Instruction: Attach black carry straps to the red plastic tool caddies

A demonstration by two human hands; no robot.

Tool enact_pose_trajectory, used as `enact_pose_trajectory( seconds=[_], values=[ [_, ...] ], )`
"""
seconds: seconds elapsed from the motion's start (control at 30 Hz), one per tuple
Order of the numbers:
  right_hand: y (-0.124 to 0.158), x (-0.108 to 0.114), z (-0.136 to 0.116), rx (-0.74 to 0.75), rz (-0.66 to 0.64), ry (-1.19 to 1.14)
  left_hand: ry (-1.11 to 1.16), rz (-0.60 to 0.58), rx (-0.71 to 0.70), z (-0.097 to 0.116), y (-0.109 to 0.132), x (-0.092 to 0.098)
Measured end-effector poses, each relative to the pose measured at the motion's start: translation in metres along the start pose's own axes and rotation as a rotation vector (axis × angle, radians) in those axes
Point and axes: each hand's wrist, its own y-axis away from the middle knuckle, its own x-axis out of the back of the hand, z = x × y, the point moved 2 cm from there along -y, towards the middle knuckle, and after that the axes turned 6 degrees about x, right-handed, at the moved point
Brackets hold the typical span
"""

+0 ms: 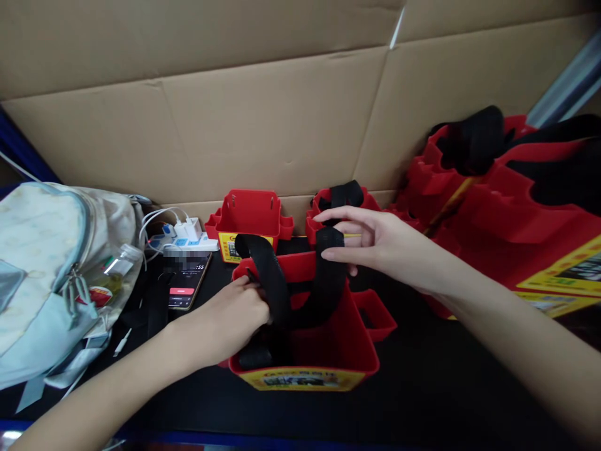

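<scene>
Red plastic shapes the bin (352, 354) on the counter (432, 388); at its left rear rim the left hand (241, 310) curls, its grip too hidden to tell. Above the bin's right rear, the right hand (369, 241) has its grip spread apart around a black strap (331, 275).

Pale backpack (44, 250) near phone (196, 275) and power strip (205, 243), cardboard (272, 125) behind.

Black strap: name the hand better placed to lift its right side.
Probably the right hand: its thumb is at the right side of the black strap, while the left hand is lower, by the left rim of the nearest red bin.
</scene>
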Motion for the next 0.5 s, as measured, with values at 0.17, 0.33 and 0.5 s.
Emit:
enact_pose_trajectory(
  seconds=[0.17, 0.33, 0.5],
  values=[
    [-0.012, 0.011, 0.011, -0.035, -0.056, 0.017, 0.041, -0.127, -0.063, 0.002, 0.001, 0.022],
    [-0.015, 0.029, 0.037, -0.036, -0.079, 0.096, 0.276, 0.352, 0.245, -0.029, 0.012, 0.032],
    [-0.018, 0.011, 0.055, -0.194, -0.29, -0.153, 0.785, 0.554, 0.601, -0.056, 0.009, -0.008]
  ],
)
